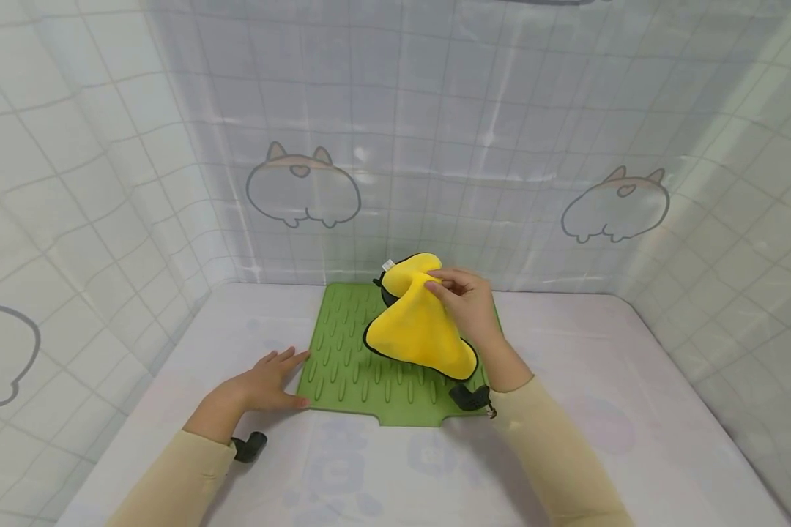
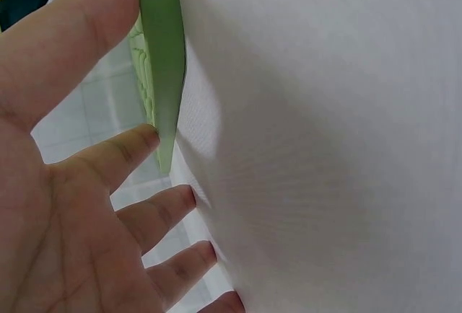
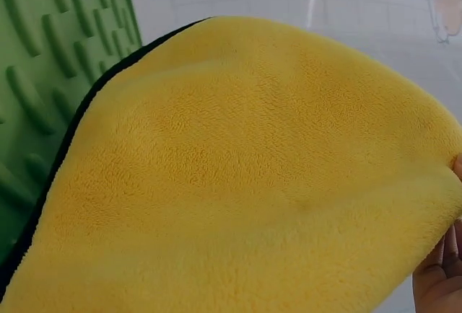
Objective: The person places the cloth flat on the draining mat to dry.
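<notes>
A yellow plush cloth (image 1: 418,326) with a dark edge and a small white tag hangs over the green ridged mat (image 1: 343,351). My right hand (image 1: 471,304) pinches it near its upper middle between thumb and fingers, and the cloth drapes down in folds. Close up in the right wrist view, the cloth (image 3: 238,154) fills most of the picture. My left hand (image 1: 264,384) lies at the mat's left edge with its fingers spread. In the left wrist view, the thumb and index fingertip touch the side of the mat (image 2: 164,53), while the other fingertips reach the white surface.
The mat lies on a white covered table (image 1: 567,366) and has a tab at its front edge. Grid-patterned sheeting (image 1: 448,146) with cartoon drawings closes off the back and both sides. A black wrist device (image 1: 249,446) sits by the left wrist, another (image 1: 469,397) by the right.
</notes>
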Motion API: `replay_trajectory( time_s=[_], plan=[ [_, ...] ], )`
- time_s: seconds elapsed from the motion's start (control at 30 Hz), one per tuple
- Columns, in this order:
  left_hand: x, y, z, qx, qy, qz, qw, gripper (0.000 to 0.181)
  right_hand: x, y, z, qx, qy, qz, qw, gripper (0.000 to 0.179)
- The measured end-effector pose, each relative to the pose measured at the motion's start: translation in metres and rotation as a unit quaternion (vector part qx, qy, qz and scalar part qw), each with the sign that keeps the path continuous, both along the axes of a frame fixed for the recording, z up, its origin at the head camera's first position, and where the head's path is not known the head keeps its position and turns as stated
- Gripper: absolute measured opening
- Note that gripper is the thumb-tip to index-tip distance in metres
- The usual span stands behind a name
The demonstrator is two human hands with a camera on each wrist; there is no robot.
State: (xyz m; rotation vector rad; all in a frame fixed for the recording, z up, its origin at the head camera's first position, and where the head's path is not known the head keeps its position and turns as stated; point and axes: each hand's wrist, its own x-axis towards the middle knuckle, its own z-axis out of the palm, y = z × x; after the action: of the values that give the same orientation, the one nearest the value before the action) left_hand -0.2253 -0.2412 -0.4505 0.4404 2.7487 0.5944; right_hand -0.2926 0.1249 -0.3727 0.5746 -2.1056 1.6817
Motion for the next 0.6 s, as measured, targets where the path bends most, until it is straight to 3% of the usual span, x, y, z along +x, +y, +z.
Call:
replay_trajectory(
  time_s=[0.6],
  plan=[
    [-0.001,-0.001,-0.002,0.000,0.007,-0.002,1.0000,0.098,-0.011,-0.005,-0.027,0.027,-0.117,0.020,0.9925,0.022]
  ],
)
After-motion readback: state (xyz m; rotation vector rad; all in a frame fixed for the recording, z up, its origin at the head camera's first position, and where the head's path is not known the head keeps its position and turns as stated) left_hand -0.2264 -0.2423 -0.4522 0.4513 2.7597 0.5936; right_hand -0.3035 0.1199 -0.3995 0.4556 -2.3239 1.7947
